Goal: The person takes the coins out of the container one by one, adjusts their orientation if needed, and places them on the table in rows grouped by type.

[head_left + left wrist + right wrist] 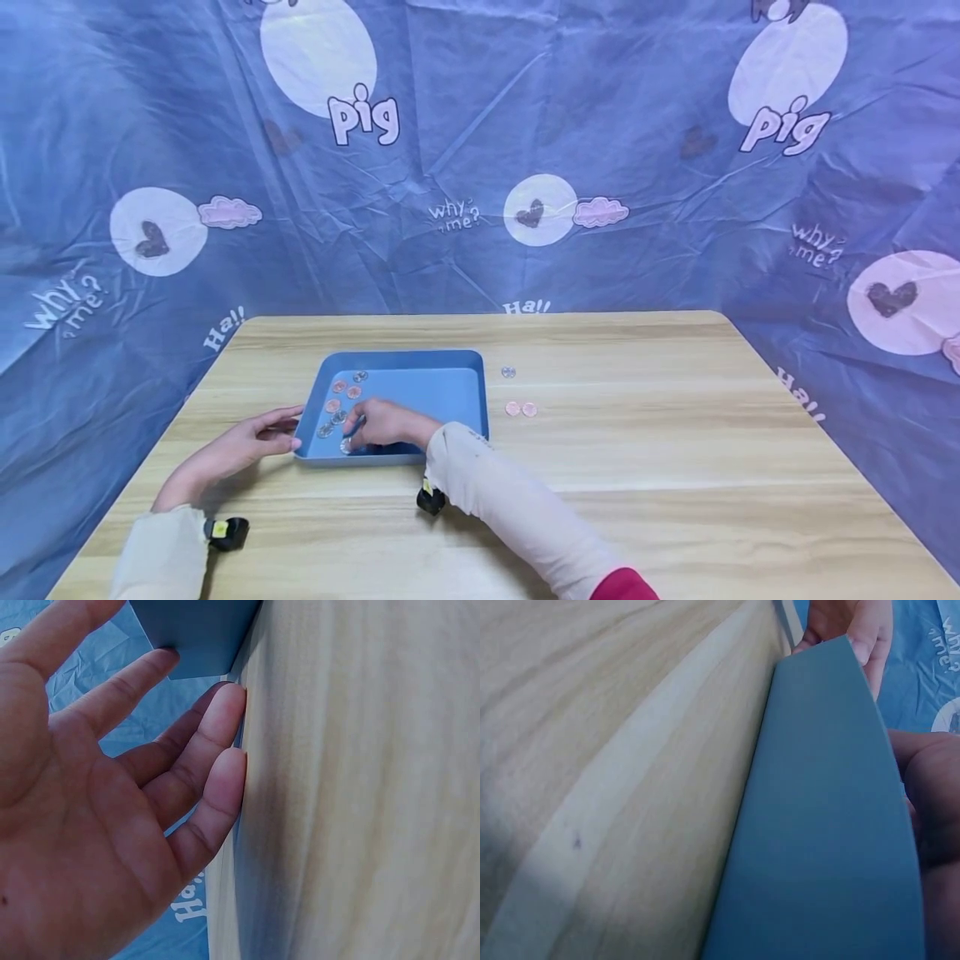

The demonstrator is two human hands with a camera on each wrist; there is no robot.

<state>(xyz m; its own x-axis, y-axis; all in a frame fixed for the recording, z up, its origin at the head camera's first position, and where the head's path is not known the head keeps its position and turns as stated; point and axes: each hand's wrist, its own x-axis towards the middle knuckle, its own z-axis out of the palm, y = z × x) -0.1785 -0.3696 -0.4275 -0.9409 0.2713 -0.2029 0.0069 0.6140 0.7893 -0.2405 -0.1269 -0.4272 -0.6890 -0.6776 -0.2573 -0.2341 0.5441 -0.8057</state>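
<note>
A blue tray sits on the wooden table, with several silver and copper-coloured coins along its left side. Inside it, my right hand reaches down near the front left, thumb and fingers bent together around a silver coin. Another silver coin and a copper coin lie just behind. My left hand touches the tray's left front corner with fingers spread and mostly extended. In the left wrist view, one fingertip meets the tray's outer wall. The tray's front wall hides most of my right fingers in the right wrist view.
To the right of the tray, a silver coin and two copper coins lie on the table. A blue printed cloth hangs behind and around the table. Small black cameras are strapped at both wrists.
</note>
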